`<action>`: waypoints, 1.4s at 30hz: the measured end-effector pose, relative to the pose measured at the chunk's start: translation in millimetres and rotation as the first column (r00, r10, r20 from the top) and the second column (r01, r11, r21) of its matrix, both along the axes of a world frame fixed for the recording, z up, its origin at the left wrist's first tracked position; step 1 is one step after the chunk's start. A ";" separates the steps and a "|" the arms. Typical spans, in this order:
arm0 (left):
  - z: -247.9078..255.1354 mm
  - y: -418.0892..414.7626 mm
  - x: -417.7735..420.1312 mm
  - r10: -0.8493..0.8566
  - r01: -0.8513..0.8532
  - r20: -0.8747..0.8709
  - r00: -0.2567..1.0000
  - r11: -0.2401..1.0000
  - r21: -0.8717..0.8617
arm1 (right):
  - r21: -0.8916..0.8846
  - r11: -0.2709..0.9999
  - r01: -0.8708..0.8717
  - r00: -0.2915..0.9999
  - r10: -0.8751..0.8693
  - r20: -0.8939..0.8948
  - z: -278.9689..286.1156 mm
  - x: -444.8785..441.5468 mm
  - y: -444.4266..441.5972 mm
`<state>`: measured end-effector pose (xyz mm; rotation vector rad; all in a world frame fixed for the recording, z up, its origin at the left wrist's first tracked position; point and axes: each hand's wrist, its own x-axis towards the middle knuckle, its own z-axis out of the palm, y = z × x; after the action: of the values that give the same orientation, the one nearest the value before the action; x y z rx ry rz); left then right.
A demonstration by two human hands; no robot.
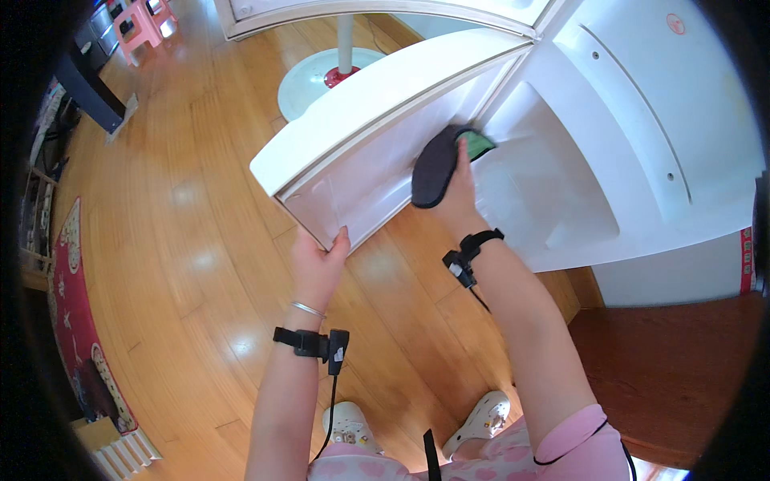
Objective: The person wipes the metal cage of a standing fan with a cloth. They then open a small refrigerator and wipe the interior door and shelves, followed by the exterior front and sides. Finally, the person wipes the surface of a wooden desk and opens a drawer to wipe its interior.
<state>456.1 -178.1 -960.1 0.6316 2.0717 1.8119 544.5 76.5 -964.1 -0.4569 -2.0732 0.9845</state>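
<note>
My left hand point(317, 264) grips the lower outer corner of an open white door panel point(361, 180), with the thumb on its inner face. My right hand point(460, 195) holds a dark oval fabric item point(434, 168), slipper-like, with a green part point(477, 145) at its far end. It is close to the panel's inner face, near the inner corner; I cannot tell whether it touches. To the right is the smooth, recessed white body point(541, 174) of the cabinet or appliance. Part of the right hand's fingers is hidden behind the dark item.
Another white panel point(385, 7) spans the top. Behind the door stands a pole on a round pale base point(301, 84). A dark reddish-brown wooden surface point(668, 367) lies at right, a red patterned mat point(81, 324) at left, a pink stool point(141, 27) far off.
</note>
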 end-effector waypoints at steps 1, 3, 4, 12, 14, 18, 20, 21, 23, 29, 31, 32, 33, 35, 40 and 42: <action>1.7 0.7 -0.3 -0.005 0.005 -0.008 1.000 1.000 -0.009 | 0.314 0.943 0.108 0.976 -0.161 0.149 -8.4 6.6 -1.7; 6.4 2.2 1.5 -0.012 0.011 -0.025 1.000 1.000 -0.029 | 0.669 0.737 0.096 0.873 -0.385 0.300 -8.8 12.6 1.1; 8.0 2.4 3.4 0.021 -0.021 -0.011 1.000 1.000 0.021 | 0.718 0.695 0.035 0.836 -0.414 0.360 3.2 9.7 -2.6; 6.0 0.3 5.1 0.195 -0.186 -0.060 0.979 0.974 0.130 | 0.644 0.709 0.288 0.957 -0.242 -0.161 124.1 -44.6 -12.9; 9.6 1.0 4.7 0.212 -0.203 -0.071 0.975 0.973 0.114 | 0.669 0.686 0.287 0.954 -0.266 -0.136 116.4 -45.1 -12.4; -0.7 3.2 2.6 0.208 -0.196 -0.106 0.972 0.975 0.107 | 0.708 0.662 0.244 0.949 -0.315 -0.033 82.1 -38.9 -12.4; -0.4 7.4 0.8 0.221 -0.207 -0.099 0.970 0.969 0.137 | 0.714 0.675 0.187 0.924 -0.368 0.105 58.1 -39.2 -7.7; 0.0 9.0 0.5 0.222 -0.206 -0.096 0.970 0.966 0.156 | 0.704 0.693 0.156 0.904 -0.387 0.181 41.8 -37.1 -5.4; 2.2 5.5 -2.2 0.239 -0.222 -0.114 0.964 0.964 0.145 | 0.638 0.769 0.043 0.886 -0.324 0.331 17.4 -33.5 -18.4; 6.5 9.6 -1.9 0.218 -0.203 -0.099 0.971 0.969 0.143 | 0.440 0.892 -0.104 0.782 -0.199 0.590 -74.2 -15.7 -22.0; 6.3 12.1 -1.4 0.211 -0.194 -0.110 0.971 0.971 0.142 | 0.292 0.956 -0.013 0.850 -0.144 0.507 -100.9 -14.1 -29.3; 11.9 13.5 -0.5 0.197 -0.180 -0.128 0.972 0.974 0.135 | 0.219 0.973 0.071 0.903 -0.156 0.401 -116.6 -14.1 -31.3; 14.1 12.4 -1.2 0.195 -0.177 -0.144 0.970 0.976 0.124 | 0.130 0.982 0.133 0.942 -0.167 0.293 -116.0 -18.0 -39.1; 13.5 12.0 -2.2 0.209 -0.188 -0.143 0.967 0.971 0.147 | 0.125 0.991 0.050 0.903 -0.099 0.417 -111.0 -18.5 -50.0; 4.5 14.6 -4.9 0.227 -0.201 -0.111 0.968 0.958 0.203 | 0.246 0.957 -0.151 0.758 -0.048 0.651 -95.9 -20.4 -114.6; 9.3 16.4 -5.9 0.230 -0.204 -0.129 0.965 0.961 0.189 | 0.298 0.912 -0.282 0.682 -0.028 0.731 -97.5 -12.4 -129.6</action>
<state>450.2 -161.7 -950.8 0.6233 2.1684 2.1491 532.1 -53.1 -1061.6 -0.5471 -2.9855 0.4396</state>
